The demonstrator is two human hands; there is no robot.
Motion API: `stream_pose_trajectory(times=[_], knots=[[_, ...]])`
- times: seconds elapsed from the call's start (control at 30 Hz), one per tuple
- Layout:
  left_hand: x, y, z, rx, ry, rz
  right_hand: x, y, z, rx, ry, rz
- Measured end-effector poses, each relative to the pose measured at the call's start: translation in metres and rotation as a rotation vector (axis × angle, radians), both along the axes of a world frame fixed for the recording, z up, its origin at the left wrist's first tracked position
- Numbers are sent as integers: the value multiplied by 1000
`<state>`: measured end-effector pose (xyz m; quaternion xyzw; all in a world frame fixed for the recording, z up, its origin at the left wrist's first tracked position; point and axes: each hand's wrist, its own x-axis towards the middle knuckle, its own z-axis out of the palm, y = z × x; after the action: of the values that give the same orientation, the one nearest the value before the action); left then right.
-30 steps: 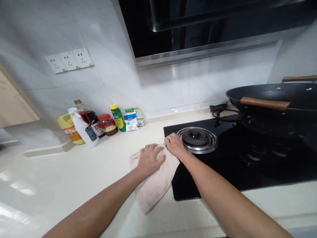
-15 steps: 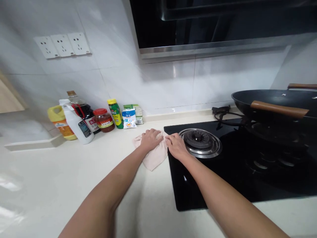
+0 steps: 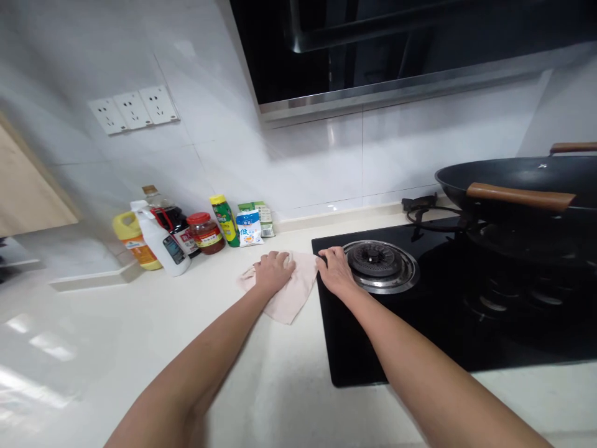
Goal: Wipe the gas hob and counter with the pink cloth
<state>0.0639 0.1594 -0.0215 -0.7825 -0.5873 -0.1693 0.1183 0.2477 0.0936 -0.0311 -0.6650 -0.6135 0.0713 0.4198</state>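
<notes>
A pale pink cloth lies spread on the white countertop beside the hob's left edge. Pressed down on its left part is my left hand, the fingers slightly curled over gathered fabric. My right hand rests at the left edge of the black glass hob, beside the round burner. Its fingers are partly spread, and the fingertips meet the cloth's right corner; whether they grip that corner is not clear.
Behind the cloth stand snack packets, a green bottle, a red-lidded jar, a dark sauce bottle, a white bottle and a yellow jug. A wok sits at right, under the range hood.
My left hand has slid left and a little towards me, away from my right hand, with the cloth shifting and spreading between them. My right hand stays by the hob's edge. The view has tilted.
</notes>
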Motion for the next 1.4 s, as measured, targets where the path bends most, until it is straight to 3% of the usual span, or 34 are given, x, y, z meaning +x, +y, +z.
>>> stream_pose_trajectory(times=[0.2, 0.4, 0.53, 0.87, 1.03, 1.13, 1.23, 1.4], knots=[[0, -60, -3, 26, 41, 17, -1, 0, 0, -32, 1, 2], [15, -124, -6, 26, 82, -53, -1, -3, 0, -28, 13, 28], [25, -147, -5, -16, 93, -90, 0, -3, 0, -30, 0, 54], [11, -143, 19, -188, 46, -227, -1, -9, 2, 1, -97, 110], [-15, -123, 31, -363, -331, -305, -7, -21, 5, 86, -210, 198], [-26, -108, 29, -363, -490, -257, -20, -38, 11, 46, -371, 373], [-34, -98, 27, -404, -477, -167, -34, -56, 14, -72, -558, 548], [-45, -92, 31, -419, -456, -119, -47, -75, 6, -133, -672, 565]])
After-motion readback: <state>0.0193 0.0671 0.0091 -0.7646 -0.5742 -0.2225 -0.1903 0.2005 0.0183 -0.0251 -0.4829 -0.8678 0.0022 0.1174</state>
